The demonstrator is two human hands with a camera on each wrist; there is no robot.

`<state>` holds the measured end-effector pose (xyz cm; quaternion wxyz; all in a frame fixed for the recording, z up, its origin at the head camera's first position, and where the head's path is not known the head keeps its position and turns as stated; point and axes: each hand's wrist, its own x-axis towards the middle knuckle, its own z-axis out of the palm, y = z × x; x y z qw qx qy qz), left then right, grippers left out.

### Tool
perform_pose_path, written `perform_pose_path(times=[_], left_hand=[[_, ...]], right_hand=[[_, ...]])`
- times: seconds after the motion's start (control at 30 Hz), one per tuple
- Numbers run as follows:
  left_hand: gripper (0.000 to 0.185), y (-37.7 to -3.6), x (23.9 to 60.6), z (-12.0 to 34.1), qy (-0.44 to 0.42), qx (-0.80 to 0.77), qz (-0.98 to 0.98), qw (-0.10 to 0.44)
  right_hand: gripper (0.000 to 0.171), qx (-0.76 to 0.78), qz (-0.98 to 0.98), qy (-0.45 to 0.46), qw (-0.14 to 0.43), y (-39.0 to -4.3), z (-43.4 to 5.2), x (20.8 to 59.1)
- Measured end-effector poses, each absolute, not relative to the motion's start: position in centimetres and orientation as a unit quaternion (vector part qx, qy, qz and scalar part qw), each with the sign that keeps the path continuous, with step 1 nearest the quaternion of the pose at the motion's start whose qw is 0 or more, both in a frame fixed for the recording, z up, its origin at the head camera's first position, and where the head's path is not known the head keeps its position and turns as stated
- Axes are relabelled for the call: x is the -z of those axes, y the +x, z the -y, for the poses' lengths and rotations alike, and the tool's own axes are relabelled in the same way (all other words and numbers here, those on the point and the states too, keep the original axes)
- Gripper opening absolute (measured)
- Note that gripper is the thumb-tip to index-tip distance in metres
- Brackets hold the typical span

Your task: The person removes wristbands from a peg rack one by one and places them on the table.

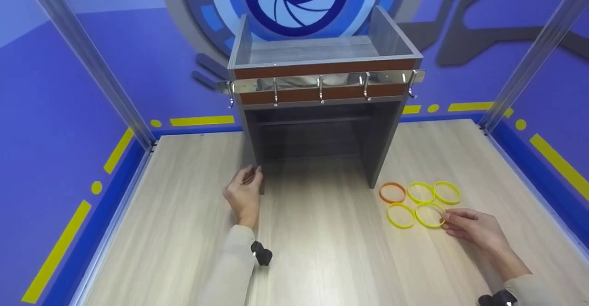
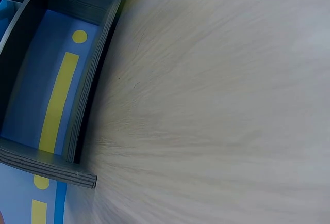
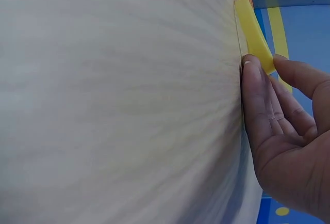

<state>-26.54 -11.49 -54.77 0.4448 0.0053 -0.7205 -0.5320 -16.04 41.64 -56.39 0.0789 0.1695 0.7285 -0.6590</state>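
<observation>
At the near-right of the table my right hand (image 1: 478,228) pinches the edge of a yellow ring (image 1: 430,214). In the right wrist view the thumb and a fingertip meet the ring (image 3: 256,35) on either side. Beside it are two more yellow rings (image 1: 401,226) (image 1: 447,203), another yellow ring (image 1: 421,201) and an orange ring (image 1: 392,201), all lying flat. My left hand (image 1: 244,195) has loosely curled fingers, with fingertips right at the left side panel of a grey shelf unit (image 1: 386,131). Only a sliver of that hand shows in the left wrist view.
The shelf unit stands mid-table against the back wall. Across its front runs a metal rail with several hooks (image 1: 320,89); its top is an open tray (image 1: 313,50). Blue walls (image 1: 69,89) with metal corner posts (image 1: 529,57) enclose the wooden table (image 1: 322,251).
</observation>
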Motion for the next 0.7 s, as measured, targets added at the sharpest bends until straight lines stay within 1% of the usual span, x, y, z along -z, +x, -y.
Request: perform_pose_path(times=[0.37, 0.57, 0.7], left_hand=[[0.012, -26.4, 54.7, 11.6, 0.016, 0.535, 0.722, 0.438], [0.011, -26.3, 54.5, 11.5, 0.017, 0.542, 0.724, 0.426], [0.012, -26.1, 54.4, 11.5, 0.024, 0.546, 0.728, 0.413]], right_hand=[[0.046, 0.586, -0.788, 0.179, 0.068, -16.0, -41.3, 56.0], [0.046, 0.58, -0.79, 0.188, 0.064, -16.1, -41.3, 55.6], [0.048, 0.571, -0.799, 0.184, 0.051, -16.1, -41.1, 55.0]])
